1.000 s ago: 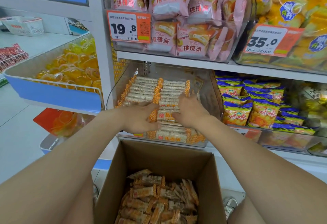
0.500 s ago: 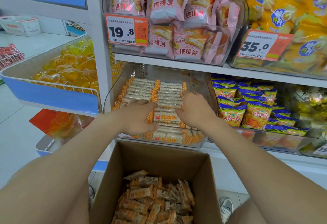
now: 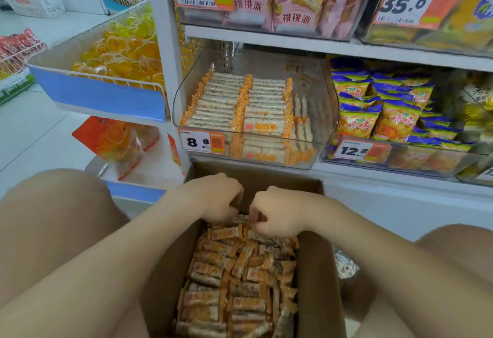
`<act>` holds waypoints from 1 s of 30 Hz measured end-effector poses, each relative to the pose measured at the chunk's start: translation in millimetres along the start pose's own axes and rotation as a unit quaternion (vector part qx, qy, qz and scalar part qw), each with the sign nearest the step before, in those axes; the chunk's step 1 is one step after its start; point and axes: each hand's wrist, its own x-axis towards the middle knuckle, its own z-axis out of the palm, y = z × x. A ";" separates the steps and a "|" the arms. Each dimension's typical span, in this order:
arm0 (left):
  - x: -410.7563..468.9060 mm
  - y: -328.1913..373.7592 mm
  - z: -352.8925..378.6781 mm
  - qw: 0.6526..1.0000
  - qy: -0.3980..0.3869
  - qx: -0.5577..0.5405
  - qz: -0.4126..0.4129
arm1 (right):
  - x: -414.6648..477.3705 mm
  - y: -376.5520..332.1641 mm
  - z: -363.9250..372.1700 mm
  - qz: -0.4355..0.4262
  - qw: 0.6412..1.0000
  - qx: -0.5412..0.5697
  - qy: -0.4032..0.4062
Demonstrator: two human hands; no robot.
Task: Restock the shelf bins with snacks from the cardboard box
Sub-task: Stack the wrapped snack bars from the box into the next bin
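We face the white shelf (image 3: 266, 41), which carries pink packets (image 3: 293, 4) in the top row and blue-and-yellow packets (image 3: 392, 113) in a bin at mid level on the right. Below it, between our knees, stands the open cardboard box (image 3: 314, 271), its far wall just under the shelf edge. Straight above the box sits the clear bin (image 3: 324, 113), where wrapped bars (image 3: 218, 103) lie in two neat rows, with a few more standing on edge at the right. The box holds a loose heap of snack bars (image 3: 240, 279) in orange-and-white wrappers. Our left hand (image 3: 216, 197) and our right hand (image 3: 277, 212) reach into the far end of the box, close together, fingers curled down onto the top of the heap; we cannot tell whether either one grips a bar. A price tag (image 3: 202, 141) reading 8.8 sits on the bin's front left corner
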 end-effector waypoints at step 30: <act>108.8 -32.0 287.3 0.961 -0.073 -0.149 -0.220 | 141.8 82.8 192.5 0.156 0.979 0.122 -0.044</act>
